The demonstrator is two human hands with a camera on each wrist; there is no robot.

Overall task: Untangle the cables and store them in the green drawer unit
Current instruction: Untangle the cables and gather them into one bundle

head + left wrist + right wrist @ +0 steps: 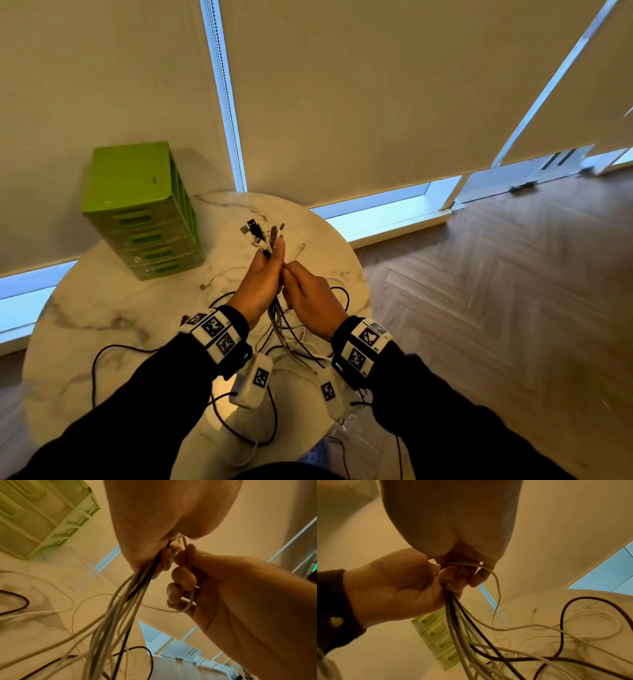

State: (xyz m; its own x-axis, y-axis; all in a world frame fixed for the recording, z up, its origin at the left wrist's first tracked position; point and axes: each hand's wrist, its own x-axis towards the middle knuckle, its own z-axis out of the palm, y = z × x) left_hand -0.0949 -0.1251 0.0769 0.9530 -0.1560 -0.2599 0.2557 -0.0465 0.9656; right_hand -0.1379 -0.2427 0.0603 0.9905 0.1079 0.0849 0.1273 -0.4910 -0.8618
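Observation:
My left hand (272,262) grips a bundle of white, grey and black cables (274,308) above a round marble table (102,308). Their plug ends (262,229) stick up past the thumb. The bundle (133,588) hangs from the fist down to the tabletop. Right beside it, my right hand (293,279) curls its fingers (181,574) round one white cable (190,599) that loops out of the bundle. In the right wrist view this white cable (496,585) arcs away from the bundle (462,622). The green drawer unit (144,212) stands at the table's back left, drawers shut.
Loose cables lie on the table: a dark one (99,359) curving at the near left, a white one with a plug (212,281) near the drawers, and more coiled under my wrists. Window blinds (342,102) hang behind the table. Wooden floor (496,308) lies to the right.

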